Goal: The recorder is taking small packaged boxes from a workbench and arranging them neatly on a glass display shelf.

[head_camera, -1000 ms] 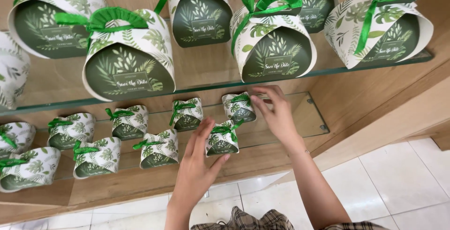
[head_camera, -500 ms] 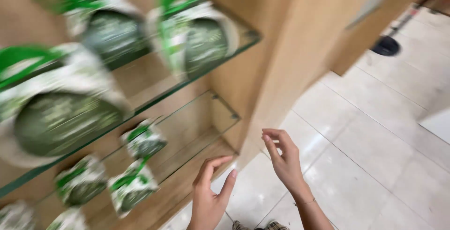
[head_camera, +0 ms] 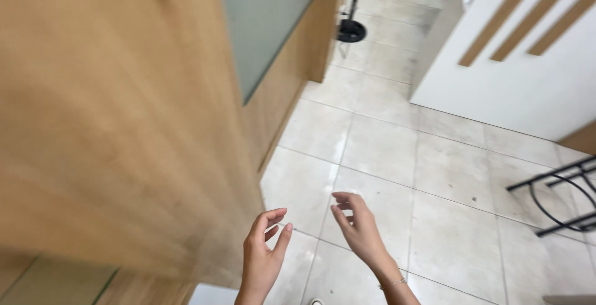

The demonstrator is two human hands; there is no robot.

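**Both hands empty, lower centre of frame**

Left hand (head_camera: 264,258) and right hand (head_camera: 359,227) hang over the tiled floor (head_camera: 434,174), fingers loosely curled and apart, holding nothing. Wooden cabinet side (head_camera: 112,112) fills the left (blurred), just beside the left hand. White panel (head_camera: 515,63) upper right.

Both hands, left hand (head_camera: 262,256) and right hand (head_camera: 356,225), hang empty beside a wooden panel (head_camera: 112,118) above tiled floor (head_camera: 397,156).
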